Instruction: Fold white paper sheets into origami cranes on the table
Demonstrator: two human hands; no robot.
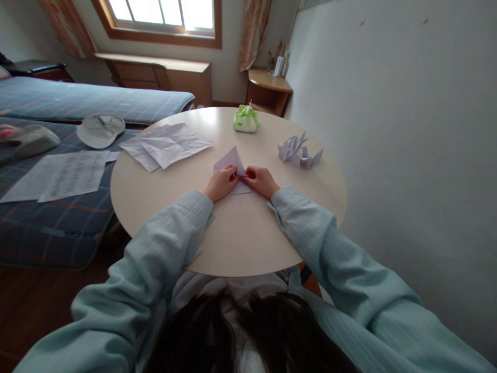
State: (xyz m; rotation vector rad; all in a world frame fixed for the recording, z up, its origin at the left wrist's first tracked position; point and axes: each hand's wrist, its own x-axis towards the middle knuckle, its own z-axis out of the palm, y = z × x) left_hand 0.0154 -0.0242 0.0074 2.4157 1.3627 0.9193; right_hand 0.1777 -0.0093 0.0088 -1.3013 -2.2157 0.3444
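A partly folded sheet of white paper (234,155) lies near the middle of the round table, one pointed corner facing away from me. My left hand (222,183) is closed on its left side, thumb and fingers pinching the paper. From the right, my right hand (261,180) pinches the paper too, and the fingertips of both hands almost meet over its middle. A lower flap shows below my fingers. The exact fold between the fingertips is hidden by my hands.
The cream round table (240,243) carries loose creased sheets (174,145) at left, a green tissue pack (246,120) at the back and folded paper figures (298,150) at right. A bed (77,217) with caps and printed pages stands left; a wall (407,155) rises right.
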